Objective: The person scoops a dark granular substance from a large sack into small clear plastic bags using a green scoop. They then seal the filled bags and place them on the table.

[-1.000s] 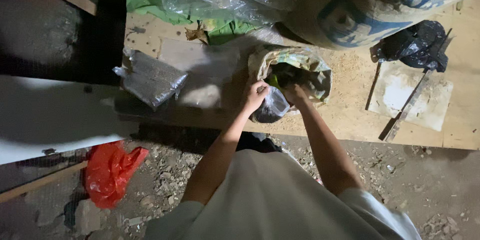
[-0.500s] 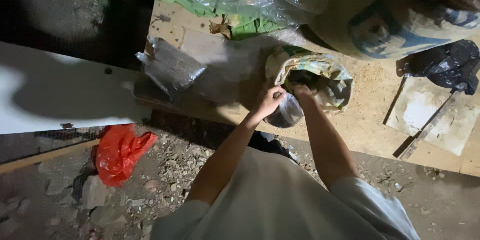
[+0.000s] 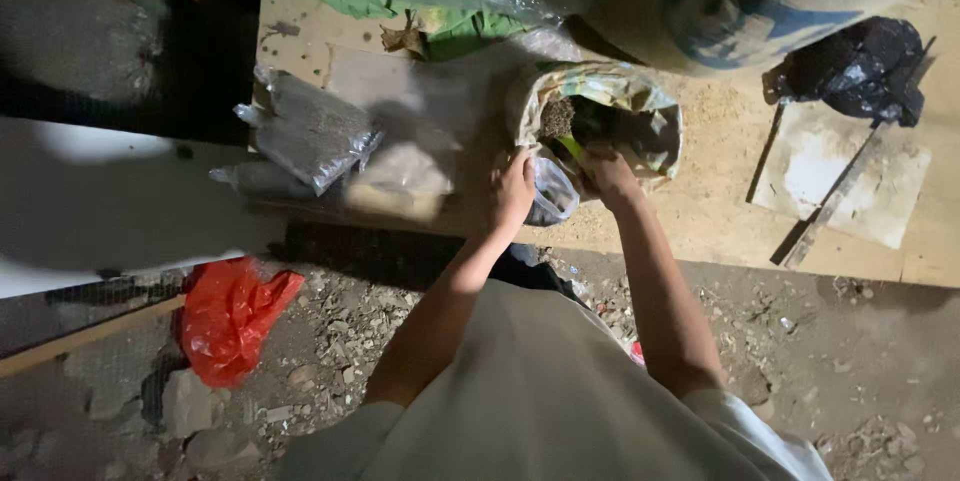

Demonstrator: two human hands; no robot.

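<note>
An open sack (image 3: 640, 101) with a rolled-down rim stands on the wooden board and holds dark grainy material. My right hand (image 3: 606, 167) reaches into its mouth, closed around a green scoop-like thing (image 3: 572, 146). My left hand (image 3: 513, 191) grips a small clear plastic bag (image 3: 553, 196) right at the sack's near edge; the small bag looks partly filled with dark material.
Clear filled packets (image 3: 310, 131) lie to the left on the wooden board (image 3: 720, 211). A black plastic bag (image 3: 850, 71) and a flat white sheet (image 3: 850, 171) sit at the right. A red plastic bag (image 3: 230, 316) lies on the rubble floor. Big sacks and clear plastic lie behind.
The view has shifted slightly, so the sack sits lower and further right. Both hands stay at the sack's mouth, my right hand a little deeper inside.
</note>
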